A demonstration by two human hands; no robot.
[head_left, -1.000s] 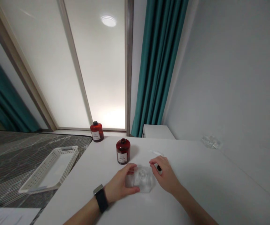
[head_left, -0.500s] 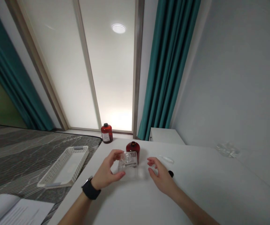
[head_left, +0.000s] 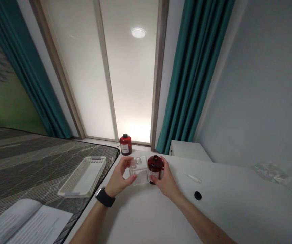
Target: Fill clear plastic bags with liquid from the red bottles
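From where I stand, the person's left hand (head_left: 119,173) has the clear square glass bottle (head_left: 138,171) pinched between thumb and fingers, narrow around its body; it is held tilted just above the white bench (head_left: 219,210), neck toward the far side, and I can't tell whether its base touches the surface. A black wristwatch (head_left: 105,197) sits on that left wrist. The right hand (head_left: 165,177) has its fingers (head_left: 166,169) wrapped around a dark red bottle (head_left: 155,168) with a white label, holding it upright, and the two bottles are just beside each other, almost or quite touching; the gap between them is too tight to call.

To the right of the hands, the bench runs wide toward the wall; a small black round cap (head_left: 198,195) lies there, near a slim glass dropper (head_left: 193,177), and farther along a crumpled clear plastic bag (head_left: 270,172) sits close to the wall. The bench's left edge drops away close to the left forearm; beyond it, on a grey patterned mattress (head_left: 21,152), lie an open booklet (head_left: 38,222) and a white plastic basket tray (head_left: 83,178). Past the bench's far edge stands a second red bottle (head_left: 125,144), with a white cabinet (head_left: 188,150) to its right, and teal curtains (head_left: 196,67) hang beside a frosted glass door (head_left: 130,84).
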